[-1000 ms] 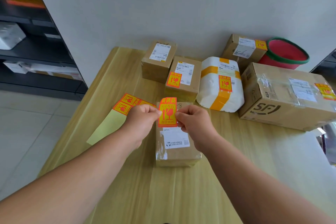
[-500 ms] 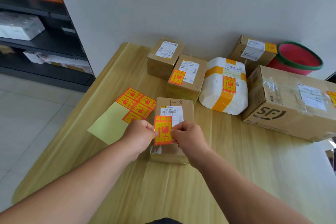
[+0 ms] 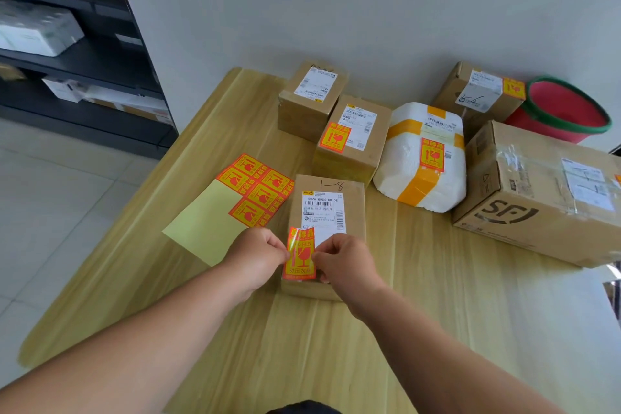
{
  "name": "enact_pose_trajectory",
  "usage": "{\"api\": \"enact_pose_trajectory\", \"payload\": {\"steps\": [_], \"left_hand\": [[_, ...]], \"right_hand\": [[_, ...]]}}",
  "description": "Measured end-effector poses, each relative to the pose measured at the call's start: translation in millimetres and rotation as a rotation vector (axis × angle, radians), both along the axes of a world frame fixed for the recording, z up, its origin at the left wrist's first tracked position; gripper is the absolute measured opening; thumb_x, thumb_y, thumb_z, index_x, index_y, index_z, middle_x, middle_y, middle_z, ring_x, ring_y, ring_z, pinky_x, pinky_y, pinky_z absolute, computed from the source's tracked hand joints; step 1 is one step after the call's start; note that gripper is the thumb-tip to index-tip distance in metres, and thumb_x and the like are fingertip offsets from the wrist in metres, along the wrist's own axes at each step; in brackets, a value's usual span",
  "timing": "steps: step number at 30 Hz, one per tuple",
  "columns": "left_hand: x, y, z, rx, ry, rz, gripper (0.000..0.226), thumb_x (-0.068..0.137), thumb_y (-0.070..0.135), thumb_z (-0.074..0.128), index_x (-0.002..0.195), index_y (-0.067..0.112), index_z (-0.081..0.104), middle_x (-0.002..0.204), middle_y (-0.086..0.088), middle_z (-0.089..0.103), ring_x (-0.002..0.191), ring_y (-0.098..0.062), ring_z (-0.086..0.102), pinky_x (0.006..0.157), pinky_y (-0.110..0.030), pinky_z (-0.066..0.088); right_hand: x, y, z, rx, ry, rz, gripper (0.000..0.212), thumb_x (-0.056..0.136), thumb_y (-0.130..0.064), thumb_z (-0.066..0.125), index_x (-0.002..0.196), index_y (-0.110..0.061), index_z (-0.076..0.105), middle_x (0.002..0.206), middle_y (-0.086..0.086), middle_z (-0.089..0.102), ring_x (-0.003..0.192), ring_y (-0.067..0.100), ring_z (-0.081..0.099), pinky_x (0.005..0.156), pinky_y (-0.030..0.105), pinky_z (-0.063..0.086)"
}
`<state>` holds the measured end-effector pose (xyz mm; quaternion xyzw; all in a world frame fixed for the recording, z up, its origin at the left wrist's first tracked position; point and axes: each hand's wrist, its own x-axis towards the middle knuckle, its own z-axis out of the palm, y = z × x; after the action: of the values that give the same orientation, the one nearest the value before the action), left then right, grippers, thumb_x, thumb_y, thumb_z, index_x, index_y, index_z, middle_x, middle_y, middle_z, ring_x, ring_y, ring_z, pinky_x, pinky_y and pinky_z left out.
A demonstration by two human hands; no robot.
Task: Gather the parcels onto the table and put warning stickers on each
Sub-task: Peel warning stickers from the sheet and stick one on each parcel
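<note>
Two hands: left hand [image 3: 257, 257] & right hand [image 3: 346, 262] pinch the warning sticker [image 3: 300, 254] over the 1-8 parcel [image 3: 351, 208] (near end). The label [image 3: 323, 208] is part hidden; we can't tell if the sticker's stuck.

Views: one wide-angle camera, worn on the person's head.
Direction: forward and down, across the table [image 3: 437, 296] toward the wall [image 3: 336, 10].
Height: above the table, so the tops of the parcels [image 3: 544, 185] show.
Nearest: both forearms enter from the bottom edge; the left hand [image 3: 258, 257] and the right hand [image 3: 346, 262] pinch a sticker [image 3: 300, 254] just below the centre.
Farther: the parcels lie in the upper half, near the wall.
Left edge: a dark shelf [image 3: 84, 60] and the floor [image 3: 50, 195].
Right edge: a red bucket [image 3: 564, 111].
</note>
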<state>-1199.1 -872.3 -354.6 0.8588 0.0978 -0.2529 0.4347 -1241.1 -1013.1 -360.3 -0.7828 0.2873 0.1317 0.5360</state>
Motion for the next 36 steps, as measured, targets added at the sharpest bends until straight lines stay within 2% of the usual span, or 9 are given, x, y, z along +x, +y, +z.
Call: {"api": "enact_pose_trajectory", "payload": {"steps": [6,14,20,26,28,30,32,34,36], "left_hand": [[2,-1,-3,-0.015,0.012,0.002,0.012,0.084,0.011,0.066,0.073,0.013,0.064,0.083,-0.006,0.067,0.085,-0.022,0.061,0.075,-0.031,0.047],[3,-2,-5,-0.006,0.011,0.004,0.012,0.084,0.012,0.066,0.073,0.014,0.063,0.082,-0.006,0.067,0.084,-0.022,0.061,0.075,-0.033,0.048],[5,-4,-9,0.063,-0.010,-0.018,0.008,0.082,0.013,0.065,0.074,0.014,0.064,0.081,-0.005,0.067,0.083,-0.022,0.062,0.081,-0.038,0.052],[6,-3,-11,0.213,-0.034,-0.074,0.012,0.081,0.023,0.067,0.073,0.020,0.059,0.077,0.000,0.063,0.075,-0.019,0.059,0.061,-0.028,0.043],[5,-2,-10,0.271,-0.056,-0.102,0.016,0.082,0.030,0.068,0.077,0.021,0.055,0.078,0.002,0.061,0.073,-0.016,0.057,0.057,-0.027,0.038],[3,-1,-7,0.351,-0.138,-0.154,0.018,0.083,0.032,0.067,0.079,0.022,0.052,0.080,0.005,0.059,0.074,-0.016,0.056,0.056,-0.027,0.036],[1,1,-8,0.394,-0.363,-0.245,0.015,0.084,0.028,0.067,0.080,0.021,0.054,0.083,0.007,0.059,0.080,-0.017,0.055,0.061,-0.029,0.040],[-1,2,-11,0.385,-0.668,-0.432,0.007,0.081,0.021,0.069,0.083,0.019,0.062,0.086,0.005,0.060,0.085,-0.021,0.054,0.068,-0.032,0.043],[0,4,-19,0.406,-0.884,-0.595,0.009,0.077,0.023,0.066,0.083,0.016,0.069,0.087,0.003,0.065,0.085,-0.026,0.058,0.073,-0.035,0.044]], "right_hand": [[0,2,-4,-0.059,0.006,0.016,0.011,0.083,-0.007,0.060,0.074,-0.013,0.064,0.076,0.006,0.069,0.064,0.018,0.065,0.066,0.041,0.058],[3,3,-5,-0.106,0.005,0.041,0.014,0.082,-0.007,0.059,0.071,-0.015,0.063,0.076,0.006,0.070,0.073,0.026,0.070,0.068,0.046,0.059],[4,3,-6,-0.187,0.010,0.083,0.015,0.081,-0.011,0.059,0.069,-0.019,0.061,0.073,0.003,0.069,0.074,0.026,0.069,0.065,0.041,0.057],[2,2,-4,-0.404,0.011,0.223,0.004,0.085,-0.021,0.058,0.082,-0.020,0.060,0.078,-0.005,0.063,0.071,0.015,0.060,0.050,0.025,0.042],[0,-1,-2,-0.495,-0.004,0.244,0.010,0.085,-0.026,0.060,0.087,-0.018,0.055,0.080,-0.004,0.059,0.071,0.017,0.056,0.048,0.025,0.036],[-1,-4,-3,-0.564,-0.039,0.268,0.016,0.085,-0.028,0.061,0.087,-0.019,0.049,0.081,-0.006,0.054,0.071,0.018,0.052,0.049,0.026,0.032],[-3,-7,-6,-0.616,-0.149,0.310,0.014,0.086,-0.025,0.060,0.087,-0.020,0.047,0.086,-0.006,0.051,0.074,0.020,0.052,0.053,0.029,0.033],[-4,-9,-12,-0.671,-0.323,0.380,0.008,0.086,-0.022,0.059,0.088,-0.016,0.057,0.091,-0.002,0.057,0.082,0.023,0.056,0.061,0.030,0.040],[-5,-10,-19,-0.763,-0.478,0.452,0.020,0.084,-0.027,0.057,0.095,-0.014,0.068,0.095,0.001,0.066,0.088,0.027,0.061,0.071,0.032,0.049]]}}
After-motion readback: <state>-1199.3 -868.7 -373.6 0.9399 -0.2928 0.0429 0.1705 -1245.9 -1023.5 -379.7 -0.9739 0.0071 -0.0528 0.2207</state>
